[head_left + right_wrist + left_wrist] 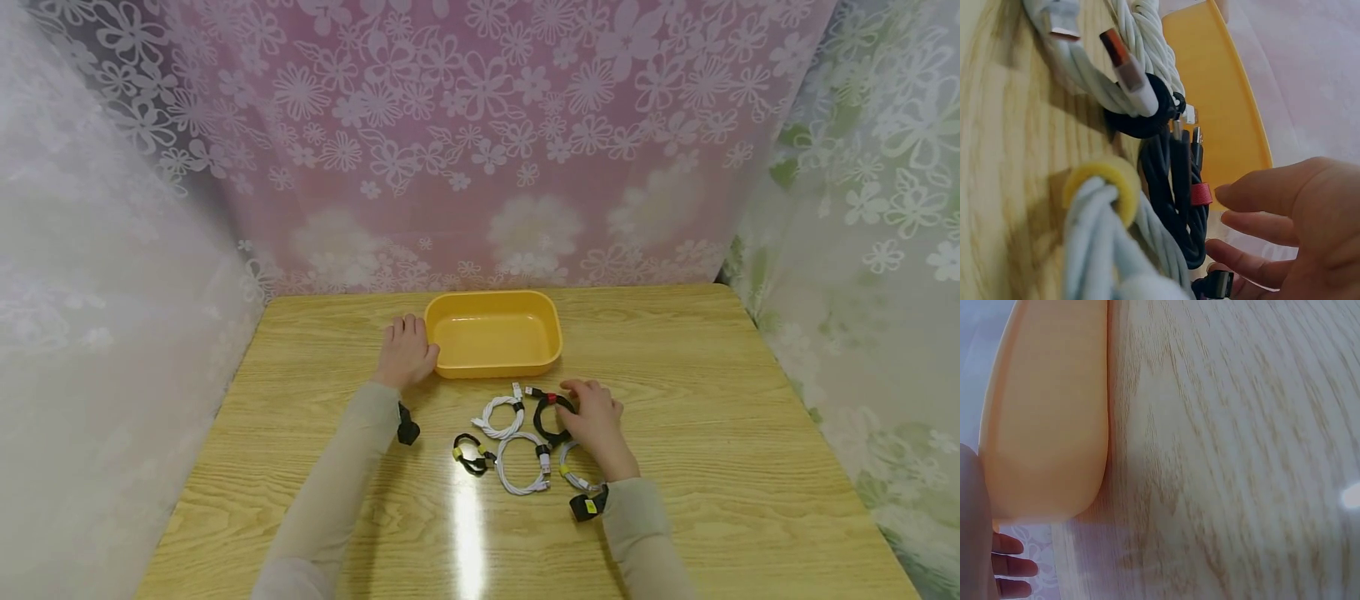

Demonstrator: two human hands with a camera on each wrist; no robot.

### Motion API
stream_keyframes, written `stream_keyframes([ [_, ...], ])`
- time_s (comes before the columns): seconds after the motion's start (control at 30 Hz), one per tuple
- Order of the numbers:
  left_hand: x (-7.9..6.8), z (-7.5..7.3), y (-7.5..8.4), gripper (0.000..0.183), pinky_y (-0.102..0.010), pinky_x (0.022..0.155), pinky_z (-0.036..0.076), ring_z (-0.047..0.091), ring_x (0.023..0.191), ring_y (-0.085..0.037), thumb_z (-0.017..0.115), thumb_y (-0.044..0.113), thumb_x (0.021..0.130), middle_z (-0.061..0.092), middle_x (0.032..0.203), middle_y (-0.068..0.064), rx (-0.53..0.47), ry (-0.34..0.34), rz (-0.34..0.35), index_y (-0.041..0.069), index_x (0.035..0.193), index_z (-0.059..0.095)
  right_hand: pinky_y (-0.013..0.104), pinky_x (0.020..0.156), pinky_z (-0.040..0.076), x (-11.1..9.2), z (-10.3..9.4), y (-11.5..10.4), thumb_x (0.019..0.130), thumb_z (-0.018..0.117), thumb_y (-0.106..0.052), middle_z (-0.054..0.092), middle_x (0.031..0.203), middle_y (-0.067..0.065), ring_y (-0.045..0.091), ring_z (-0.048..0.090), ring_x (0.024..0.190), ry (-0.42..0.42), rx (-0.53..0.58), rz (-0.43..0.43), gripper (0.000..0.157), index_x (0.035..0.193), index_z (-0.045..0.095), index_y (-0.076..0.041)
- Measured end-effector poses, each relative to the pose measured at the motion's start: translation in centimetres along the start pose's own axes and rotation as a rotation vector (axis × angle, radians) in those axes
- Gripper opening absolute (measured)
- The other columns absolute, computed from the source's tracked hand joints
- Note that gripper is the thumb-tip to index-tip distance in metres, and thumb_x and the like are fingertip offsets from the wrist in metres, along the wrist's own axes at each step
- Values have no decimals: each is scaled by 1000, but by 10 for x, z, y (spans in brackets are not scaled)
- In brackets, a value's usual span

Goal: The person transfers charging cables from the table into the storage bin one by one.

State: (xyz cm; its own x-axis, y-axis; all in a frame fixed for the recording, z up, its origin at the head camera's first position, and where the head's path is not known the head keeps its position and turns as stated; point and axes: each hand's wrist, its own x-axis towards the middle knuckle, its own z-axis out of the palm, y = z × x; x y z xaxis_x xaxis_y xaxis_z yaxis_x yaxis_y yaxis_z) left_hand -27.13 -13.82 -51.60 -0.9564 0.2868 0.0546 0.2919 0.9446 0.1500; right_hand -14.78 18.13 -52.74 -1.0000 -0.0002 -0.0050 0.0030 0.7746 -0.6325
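At the left end of a yellow plastic box (495, 369), my left hand (407, 353) rests with its thumb near the rim. The left wrist view shows its fingers (1015, 565) extending straight past the box's end. My right hand (595, 421) hovers at a coiled black cable (537, 421), thumb and fingers parted beside it. In the right wrist view, the thumb tip lies close to the black cable's red strap (1200, 194), and a gap shows between thumb and fingers; contact is hard to tell.
Near the black cable lie a small white coil (485, 423), a larger white coil (521, 492), a pale coil with a yellow strap (565, 471) and a small black coil with yellow straps (475, 471). Floral curtains (480, 167) surround the wooden table (720, 400).
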Motion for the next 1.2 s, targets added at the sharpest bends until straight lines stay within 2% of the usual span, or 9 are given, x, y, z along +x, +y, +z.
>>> stream_keyframes([
  [0.43, 2, 2, 5, 35, -47, 90, 32, 38, 107, -39, 40, 26, 100, 41, 114, -22, 12, 6, -14, -6, 114, 46, 64, 92, 22, 5, 6, 2, 87, 68, -10, 60, 106, 13, 39, 50, 104, 17, -53, 52, 29, 115, 68, -7],
  [0.83, 2, 5, 3, 37, -48, 93, 31, 37, 108, -39, 40, 25, 100, 42, 116, -23, -7, -2, -8, -7, 117, 45, 62, 94, 24, 8, 9, 0, 84, 69, -5, 64, 96, 10, 36, 55, 96, 88, -93, 70, 20, 105, 72, -7],
  [1.2, 2, 5, 4, 36, -47, 93, 31, 37, 107, -39, 40, 25, 99, 42, 117, -23, -21, -5, -17, -7, 115, 45, 60, 94, 26, 9, 8, 1, 85, 68, -5, 67, 93, 11, 35, 59, 92, 128, -52, 58, 18, 102, 74, -5],
])
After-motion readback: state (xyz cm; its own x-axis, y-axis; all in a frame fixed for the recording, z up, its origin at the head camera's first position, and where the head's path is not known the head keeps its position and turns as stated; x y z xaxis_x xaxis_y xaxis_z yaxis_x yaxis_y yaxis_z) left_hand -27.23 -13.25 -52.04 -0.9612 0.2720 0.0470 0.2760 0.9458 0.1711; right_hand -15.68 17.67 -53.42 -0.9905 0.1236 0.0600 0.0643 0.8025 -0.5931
